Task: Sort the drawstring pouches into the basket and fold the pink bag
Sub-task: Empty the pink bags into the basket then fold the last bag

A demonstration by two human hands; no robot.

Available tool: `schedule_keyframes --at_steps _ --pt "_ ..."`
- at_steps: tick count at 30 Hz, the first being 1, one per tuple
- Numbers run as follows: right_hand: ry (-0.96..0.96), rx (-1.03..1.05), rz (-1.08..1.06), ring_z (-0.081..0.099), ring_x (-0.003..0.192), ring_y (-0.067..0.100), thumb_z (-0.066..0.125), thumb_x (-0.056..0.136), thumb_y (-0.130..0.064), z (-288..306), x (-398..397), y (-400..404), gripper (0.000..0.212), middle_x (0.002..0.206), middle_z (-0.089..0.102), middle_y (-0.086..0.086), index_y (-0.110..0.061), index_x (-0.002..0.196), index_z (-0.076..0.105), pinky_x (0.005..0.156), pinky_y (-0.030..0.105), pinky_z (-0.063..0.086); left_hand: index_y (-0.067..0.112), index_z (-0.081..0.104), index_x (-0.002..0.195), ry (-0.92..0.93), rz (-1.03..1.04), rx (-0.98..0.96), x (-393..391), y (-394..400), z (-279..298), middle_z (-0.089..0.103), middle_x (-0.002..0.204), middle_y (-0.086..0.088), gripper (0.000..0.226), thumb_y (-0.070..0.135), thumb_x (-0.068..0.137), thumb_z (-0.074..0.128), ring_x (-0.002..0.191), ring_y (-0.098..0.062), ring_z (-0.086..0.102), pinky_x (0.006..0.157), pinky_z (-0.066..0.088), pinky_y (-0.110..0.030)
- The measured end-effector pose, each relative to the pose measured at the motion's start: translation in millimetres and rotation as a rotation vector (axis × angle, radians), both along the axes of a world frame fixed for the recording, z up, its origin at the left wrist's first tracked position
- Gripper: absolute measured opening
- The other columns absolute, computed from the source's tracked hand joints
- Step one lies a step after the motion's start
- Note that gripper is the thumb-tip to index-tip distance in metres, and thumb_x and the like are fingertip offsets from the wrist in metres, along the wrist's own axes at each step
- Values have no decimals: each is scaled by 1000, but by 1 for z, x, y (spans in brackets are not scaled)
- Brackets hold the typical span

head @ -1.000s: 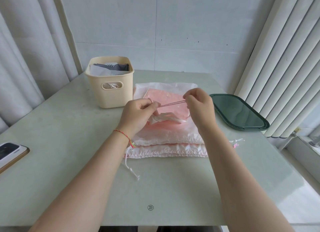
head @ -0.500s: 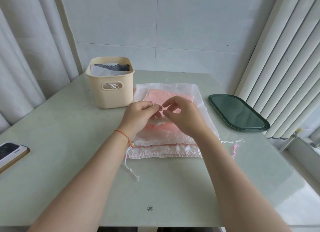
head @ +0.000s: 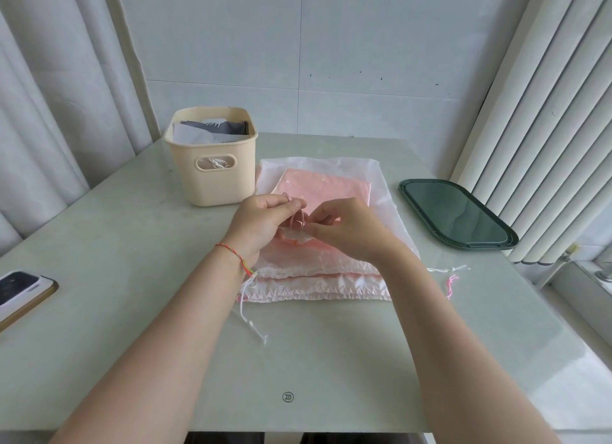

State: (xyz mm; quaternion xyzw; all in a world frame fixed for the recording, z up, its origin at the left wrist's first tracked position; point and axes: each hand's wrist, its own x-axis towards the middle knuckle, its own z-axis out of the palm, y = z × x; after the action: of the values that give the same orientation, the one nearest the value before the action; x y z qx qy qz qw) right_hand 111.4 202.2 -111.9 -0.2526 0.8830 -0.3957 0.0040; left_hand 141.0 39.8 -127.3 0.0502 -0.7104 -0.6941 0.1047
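**Op:** Both my hands meet just in front of the basket (head: 212, 165). My left hand (head: 261, 223) has its fingers curled, pinching a loop of pink drawstring (head: 295, 217). My right hand (head: 347, 227) pinches the same cord and a small crumpled pouch (head: 295, 235) between fingertips. Neither hand has fingers spread.

**Obs:** Where's the rest of the work?

**Op:** The pink bag (head: 326, 187) lies flat just right of the basket, under a sheer white pouch (head: 381, 195), and a ruffled pale-pink pouch (head: 318, 288) sits nearest me. Grey and white fabric already shows inside the basket.

**Obs:** Risks?

**Op:** As I judge it: the cord is thin and slick, so the loop may slip my pinch and unwind. Lifting the small pouch could drag the sheer layer below and skew the stack. Loose cord ends (head: 451, 284) well right of the basket, and a white one (head: 251, 324) near my left wrist, could snag a forearm.

**Obs:** Surroundings?

**Op:** Pale green glossy table (head: 132, 311), slightly reflective. A dark green tray (head: 457, 212) lies far right of the basket, a phone (head: 20, 286) far left at the table's edge. Tiled grey wall behind the basket, pale curtains on both sides.
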Motion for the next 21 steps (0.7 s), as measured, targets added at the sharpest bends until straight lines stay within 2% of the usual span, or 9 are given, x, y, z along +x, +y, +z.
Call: schedule_keyframes --at_steps 4,8,11,14,17,19,21 --pt "6 30 -5 62 78 8 68 87 -25 -2 -2 0 12 81 69 -7 -17 91 76 63 12 44 7 72 90 -36 -59 47 1 0 3 70 83 -4 6 5 87 68 62 -9 65 45 41 -15" --pt "-7 9 -1 61 73 1 67 86 -26 -2 -2 1 11 75 67 -13 -19 86 75 63 13 45 6 70 98 -36 -72 15 4 1 4 70 83 -7 17 -3 83 70 59 -10 67 47 43 -14" --pt "43 -107 -52 60 87 5 62 82 -15 -2 -4 3 10 86 66 -9 -17 91 66 72 13 45 6 69 100 -8 -86 -5 4 2 5 70 82 -10 20 -4 82 70 61 -10 68 51 48 -15" --pt "29 -227 -59 60 86 -1 57 82 -3 -4 -3 0 19 91 67 -6 -13 97 59 69 6 44 15 72 94 52 -107 -99 1 0 3 71 88 -12 24 -5 80 73 76 -14 68 65 55 -20" --pt "-19 -296 -63 62 76 -2 56 85 1 -7 -3 -4 18 86 68 -1 -13 97 57 65 12 50 20 72 87 142 -39 -242 -1 1 1 70 82 -5 27 -5 79 73 73 -7 64 70 53 -16" --pt "-53 -319 -51 63 70 1 54 84 3 -9 -4 -5 19 79 69 1 -11 97 57 65 17 53 25 72 82 214 64 -383 -2 3 0 70 79 5 27 -2 79 72 70 1 61 69 46 -8" --pt "-88 -343 -48 63 68 8 52 83 4 -11 -5 -6 21 76 69 3 -11 97 58 66 25 54 30 70 78 268 131 -444 -3 5 -3 69 77 13 29 1 79 73 68 4 60 66 43 -7"
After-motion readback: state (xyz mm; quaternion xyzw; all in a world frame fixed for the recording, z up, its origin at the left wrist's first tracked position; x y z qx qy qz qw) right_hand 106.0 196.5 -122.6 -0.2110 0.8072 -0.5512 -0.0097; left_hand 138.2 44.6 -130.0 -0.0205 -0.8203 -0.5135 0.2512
